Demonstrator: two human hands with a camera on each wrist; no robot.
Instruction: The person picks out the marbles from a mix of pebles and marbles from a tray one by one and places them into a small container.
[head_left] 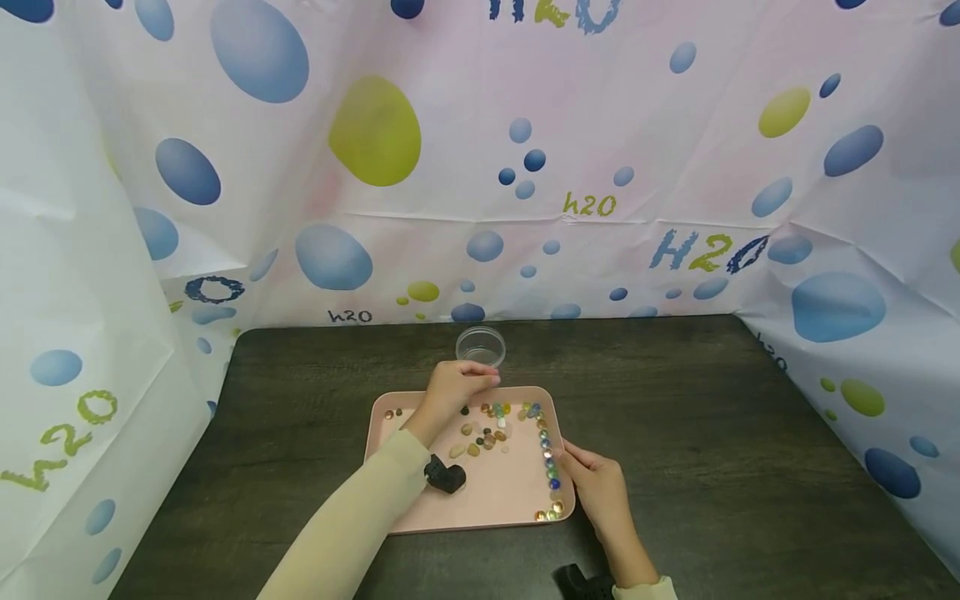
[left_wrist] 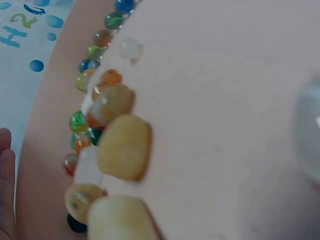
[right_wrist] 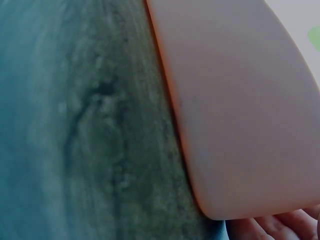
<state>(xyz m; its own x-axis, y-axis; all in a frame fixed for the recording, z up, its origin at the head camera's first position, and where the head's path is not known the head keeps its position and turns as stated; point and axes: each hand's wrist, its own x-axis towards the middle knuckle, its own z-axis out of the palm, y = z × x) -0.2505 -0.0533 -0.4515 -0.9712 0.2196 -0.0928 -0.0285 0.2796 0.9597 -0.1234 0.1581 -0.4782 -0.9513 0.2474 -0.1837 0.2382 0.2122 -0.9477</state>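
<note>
A pink tray (head_left: pixel 480 508) lies on the dark table, with glass marbles (head_left: pixel 547 454) lined along its right side and tan pebbles (head_left: pixel 471 450) grouped near the middle. My left hand (head_left: pixel 453 392) reaches over the tray's far rim. Its fingertips are close together, just in front of a clear plastic cup (head_left: pixel 480 346); whether anything is between them is hidden. My right hand (head_left: pixel 600 483) grips the tray's right edge. In the right wrist view, its fingers (right_wrist: pixel 290 225) show beside the tray's outer wall. Pebbles (left_wrist: pixel 125 147) and marbles appear close in the left wrist view.
Dark wood-grain table (head_left: pixel 750 467) surrounds the tray. A white curtain (head_left: pixel 465 83) with blue and green spots hangs behind and at both sides. Some small brown pieces (head_left: pixel 393 413) lie in the tray's far left corner. A blurred pale object (left_wrist: pixel 310 132) shows at the left wrist view's right edge.
</note>
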